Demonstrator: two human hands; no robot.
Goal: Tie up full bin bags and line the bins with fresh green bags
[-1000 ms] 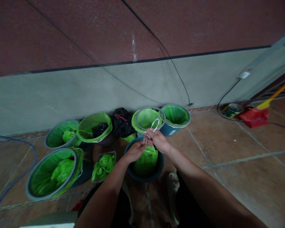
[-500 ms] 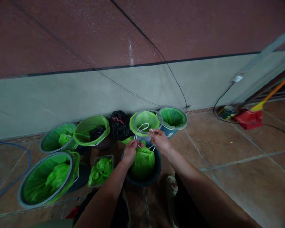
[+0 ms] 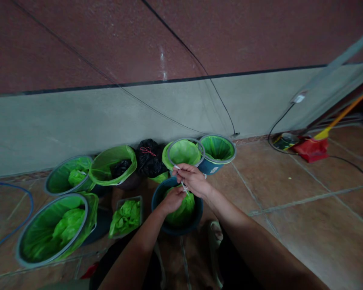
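Observation:
A dark blue bucket (image 3: 181,231) stands on the floor between my feet and the wall, with a gathered green bag (image 3: 184,211) inside. White drawstrings (image 3: 184,186) run up from the bag's top. Over the bucket, my left hand (image 3: 174,199) pinches the strings low, close to the bag. Just above it, my right hand (image 3: 192,179) is closed on the upper part of the same strings. Parts of the bag's neck are hidden behind my hands.
Several green-lined bins (image 3: 86,217) stand at the left and along the wall. A black bag (image 3: 151,161) sits among them, near a clear box (image 3: 140,209) of green bags. At the right lie a red dustpan (image 3: 311,149), a can (image 3: 286,141) and a cable.
My hands have come closer together over the bucket. The string loops that stood up between them are now drawn in, and the green bag sits lower in the bucket.

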